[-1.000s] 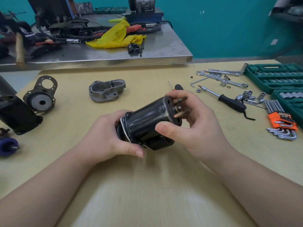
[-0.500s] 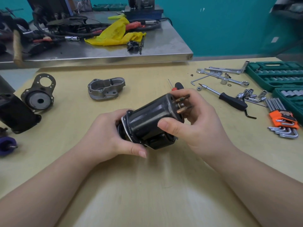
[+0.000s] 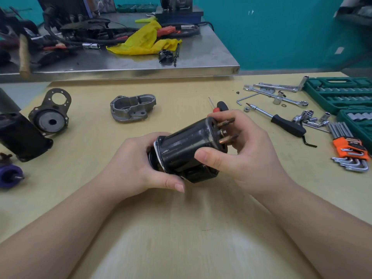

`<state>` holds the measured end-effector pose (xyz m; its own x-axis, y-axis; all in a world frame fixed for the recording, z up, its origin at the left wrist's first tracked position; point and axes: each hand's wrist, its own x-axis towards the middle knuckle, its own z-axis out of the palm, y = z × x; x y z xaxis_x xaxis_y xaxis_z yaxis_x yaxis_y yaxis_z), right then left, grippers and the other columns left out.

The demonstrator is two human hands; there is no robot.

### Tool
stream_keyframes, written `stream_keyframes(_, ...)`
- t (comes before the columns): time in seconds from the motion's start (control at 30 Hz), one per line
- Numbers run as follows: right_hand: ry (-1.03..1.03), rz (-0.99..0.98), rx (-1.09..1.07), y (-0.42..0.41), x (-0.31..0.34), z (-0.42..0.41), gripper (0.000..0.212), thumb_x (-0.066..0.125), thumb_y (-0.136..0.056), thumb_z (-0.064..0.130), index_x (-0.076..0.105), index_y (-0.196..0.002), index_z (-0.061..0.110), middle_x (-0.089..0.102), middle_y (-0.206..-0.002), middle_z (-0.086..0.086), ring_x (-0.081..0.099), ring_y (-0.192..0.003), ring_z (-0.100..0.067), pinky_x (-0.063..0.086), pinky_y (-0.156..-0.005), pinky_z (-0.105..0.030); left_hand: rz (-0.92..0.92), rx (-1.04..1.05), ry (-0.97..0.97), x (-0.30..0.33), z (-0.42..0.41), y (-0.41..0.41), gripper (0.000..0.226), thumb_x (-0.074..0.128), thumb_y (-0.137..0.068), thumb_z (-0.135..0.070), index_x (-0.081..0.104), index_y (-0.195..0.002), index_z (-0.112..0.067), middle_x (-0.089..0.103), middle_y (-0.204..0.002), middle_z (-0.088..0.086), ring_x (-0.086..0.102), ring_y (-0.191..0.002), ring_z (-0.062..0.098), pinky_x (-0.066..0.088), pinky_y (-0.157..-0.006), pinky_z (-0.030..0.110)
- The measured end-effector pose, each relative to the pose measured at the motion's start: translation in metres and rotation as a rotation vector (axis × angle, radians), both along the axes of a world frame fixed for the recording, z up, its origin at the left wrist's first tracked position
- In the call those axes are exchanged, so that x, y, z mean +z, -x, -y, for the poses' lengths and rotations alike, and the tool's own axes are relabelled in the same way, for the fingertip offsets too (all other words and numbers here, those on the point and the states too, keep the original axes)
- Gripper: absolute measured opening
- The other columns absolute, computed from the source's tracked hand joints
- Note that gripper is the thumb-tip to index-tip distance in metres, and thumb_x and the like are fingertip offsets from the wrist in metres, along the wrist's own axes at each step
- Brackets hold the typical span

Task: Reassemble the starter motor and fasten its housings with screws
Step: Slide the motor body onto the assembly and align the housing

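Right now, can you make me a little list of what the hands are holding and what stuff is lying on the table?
held part: black motor cylinder, tilted, copper terminals at its far right end
left hand: grips the cylinder's near left end
right hand: curled round the terminal end
grey metal housing: on the wooden table, beyond the hands, untouched
round end plate: far left
black-handled driver: right of the hands
hex keys in orange holder: right edge
green socket case: far right, open

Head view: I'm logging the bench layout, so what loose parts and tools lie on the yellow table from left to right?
Purple part → round black end plate → grey cast housing → black-handled driver → orange hex key set.
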<state>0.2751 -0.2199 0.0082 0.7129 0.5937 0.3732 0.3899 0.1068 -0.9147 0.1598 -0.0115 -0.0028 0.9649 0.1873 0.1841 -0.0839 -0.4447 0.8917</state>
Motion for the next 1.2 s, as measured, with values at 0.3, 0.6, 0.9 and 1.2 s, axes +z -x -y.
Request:
stream_keyframes(0.3, -0.003, -0.013, 0.016, -0.0007, 0.0002, 0.0009, 0.058, 0.092, -0.067, 0.049, 0.067, -0.118, 0.036, 0.076, -0.107, 0.015, 0.072, -0.095, -0.010, 0.052, -0.082, -0.015, 0.010, -0.001, 0.000, 0.0005, 0.0013, 0.0001, 0.081, 0.101, -0.040, -0.049, 0.073, -0.116, -0.040, 0.080, -0.107, -0.010, 0.076, -0.101, 0.008, 0.058, -0.084, 0.020)
stream_keyframes(0.6, -0.001, 0.021, 0.068, -0.0026, -0.0005, 0.0014, 0.059, 0.091, -0.069, 0.043, 0.065, -0.121, 0.039, 0.074, -0.107, 0.016, 0.071, -0.096, -0.009, 0.052, -0.085, -0.016, 0.008, -0.003, -0.017, 0.0005, 0.0009, 0.0021, 0.078, 0.100, -0.038, -0.052, 0.073, -0.110, -0.041, 0.080, -0.099, -0.010, 0.075, -0.092, 0.005, 0.056, -0.078, 0.016)
stream_keyframes(0.9, 0.002, 0.028, 0.097, -0.0037, -0.0020, 0.0020, 0.066, 0.091, -0.069, 0.039, 0.063, -0.128, 0.032, 0.074, -0.108, 0.014, 0.070, -0.100, -0.011, 0.051, -0.087, -0.021, 0.002, -0.016, 0.005, 0.0006, 0.0007, 0.0015, 0.084, 0.096, -0.037, -0.072, 0.072, -0.112, -0.043, 0.080, -0.101, -0.008, 0.075, -0.093, 0.006, 0.057, -0.081, 0.019)
stream_keyframes(1.2, 0.007, 0.029, 0.121, -0.0063, -0.0018, 0.0030, 0.067, 0.091, -0.070, 0.036, 0.063, -0.131, 0.029, 0.074, -0.110, 0.012, 0.071, -0.101, -0.013, 0.052, -0.087, -0.021, -0.008, 0.004, -0.034, -0.0001, -0.0002, 0.0014, 0.081, 0.100, -0.038, -0.060, 0.072, -0.112, -0.040, 0.080, -0.101, -0.007, 0.076, -0.095, 0.010, 0.060, -0.082, 0.026)
